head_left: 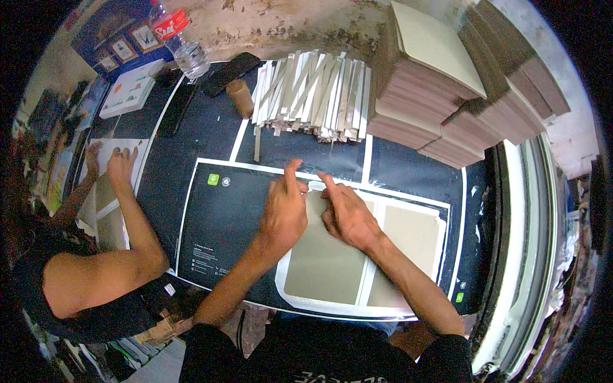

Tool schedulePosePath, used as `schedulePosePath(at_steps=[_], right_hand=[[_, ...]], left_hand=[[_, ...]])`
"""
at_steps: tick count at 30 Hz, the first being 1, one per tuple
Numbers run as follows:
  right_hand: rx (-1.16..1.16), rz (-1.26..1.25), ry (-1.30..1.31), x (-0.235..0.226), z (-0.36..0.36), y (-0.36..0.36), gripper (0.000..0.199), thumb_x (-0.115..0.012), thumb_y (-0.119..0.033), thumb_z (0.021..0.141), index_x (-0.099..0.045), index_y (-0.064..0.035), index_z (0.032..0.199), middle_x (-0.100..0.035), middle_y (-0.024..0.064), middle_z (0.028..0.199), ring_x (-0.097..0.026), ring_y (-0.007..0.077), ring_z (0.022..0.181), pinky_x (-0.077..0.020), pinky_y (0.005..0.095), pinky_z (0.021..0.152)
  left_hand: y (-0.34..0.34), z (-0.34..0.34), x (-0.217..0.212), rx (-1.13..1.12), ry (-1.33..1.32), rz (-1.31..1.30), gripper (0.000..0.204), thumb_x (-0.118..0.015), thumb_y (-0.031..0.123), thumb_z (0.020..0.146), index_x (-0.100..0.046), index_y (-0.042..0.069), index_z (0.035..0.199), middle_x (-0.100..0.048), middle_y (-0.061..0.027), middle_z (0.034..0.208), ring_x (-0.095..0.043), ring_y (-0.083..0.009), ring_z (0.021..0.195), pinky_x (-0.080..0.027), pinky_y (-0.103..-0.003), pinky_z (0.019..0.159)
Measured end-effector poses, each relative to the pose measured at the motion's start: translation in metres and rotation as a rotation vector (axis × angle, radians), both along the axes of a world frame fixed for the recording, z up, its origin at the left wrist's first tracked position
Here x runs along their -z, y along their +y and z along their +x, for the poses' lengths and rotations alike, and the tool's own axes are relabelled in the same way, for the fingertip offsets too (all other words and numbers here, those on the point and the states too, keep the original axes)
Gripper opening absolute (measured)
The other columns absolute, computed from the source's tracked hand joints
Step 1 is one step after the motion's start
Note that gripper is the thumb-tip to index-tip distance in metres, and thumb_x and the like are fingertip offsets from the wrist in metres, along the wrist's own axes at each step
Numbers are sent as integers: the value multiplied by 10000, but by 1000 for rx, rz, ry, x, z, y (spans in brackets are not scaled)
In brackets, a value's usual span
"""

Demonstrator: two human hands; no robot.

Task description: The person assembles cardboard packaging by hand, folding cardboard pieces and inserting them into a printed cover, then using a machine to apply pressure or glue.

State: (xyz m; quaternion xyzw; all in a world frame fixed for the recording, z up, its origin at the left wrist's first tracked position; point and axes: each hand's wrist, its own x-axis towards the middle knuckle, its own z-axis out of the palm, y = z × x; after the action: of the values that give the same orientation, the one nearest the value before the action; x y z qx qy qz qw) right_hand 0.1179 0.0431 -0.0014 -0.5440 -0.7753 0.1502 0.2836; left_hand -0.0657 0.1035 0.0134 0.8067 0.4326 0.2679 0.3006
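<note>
In front of me lies a white paper sheet (321, 304) with two grey-beige boards on it, a left board (325, 255) and a right board (412, 233). A narrow white strip shows between the boards. My left hand (286, 209) is at the far left corner of the left board, index finger stretched forward and the other fingers curled in. Close beside it, my right hand (350, 216) rests over the board's far edge, also with its index finger out and the rest bent. A bit of white paper edge shows between the hands; the fingertips partly hide it.
A dark printed mat (230, 230) covers the table. Beyond it lie a pile of paper strips (313, 96), a brown cylinder (240, 99) and a plastic bottle (185, 48). Tall board stacks (428, 83) stand far right. At left, another person's hands (118, 163) work on a white sheet.
</note>
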Motion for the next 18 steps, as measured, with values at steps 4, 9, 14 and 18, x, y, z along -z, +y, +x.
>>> schedulePosePath(at_steps=[4,9,14,18], right_hand=[[37,19,86,4,1,-1,869,-661,3,818,-247,-6,1582,-628,271,1115,-602,437,1073,-504,488,987],[75,-63,194,-4,0,-2,869,-667,24,812,-256,-42,1574,-643,234,1141,-621,419,1093,-505,475,1002],[44,-43,168,-7,1,0,856,-659,15,835,-257,-83,1584,-650,204,1195,-612,403,1125,-493,477,1022],[-2,-17,89,-11,-1,2,855,-652,-13,861,-239,-109,1603,-649,180,1292,-580,407,1196,-460,487,1069]], left_hand=[[-29,11,-11,-21,144,122,723,-666,2,895,-280,-74,1501,-639,-246,1141,-595,-407,1073,-418,-515,954],[-43,18,-2,-12,210,209,691,-664,62,923,-299,-130,1477,-604,-279,1116,-578,-393,1062,-404,-493,919],[-48,20,13,-91,181,237,620,-657,6,917,-361,-81,1455,-629,-227,1121,-601,-369,1049,-395,-487,902],[-48,12,8,-82,61,68,642,-717,-6,873,-406,-19,1435,-649,-169,1130,-622,-329,1042,-379,-466,927]])
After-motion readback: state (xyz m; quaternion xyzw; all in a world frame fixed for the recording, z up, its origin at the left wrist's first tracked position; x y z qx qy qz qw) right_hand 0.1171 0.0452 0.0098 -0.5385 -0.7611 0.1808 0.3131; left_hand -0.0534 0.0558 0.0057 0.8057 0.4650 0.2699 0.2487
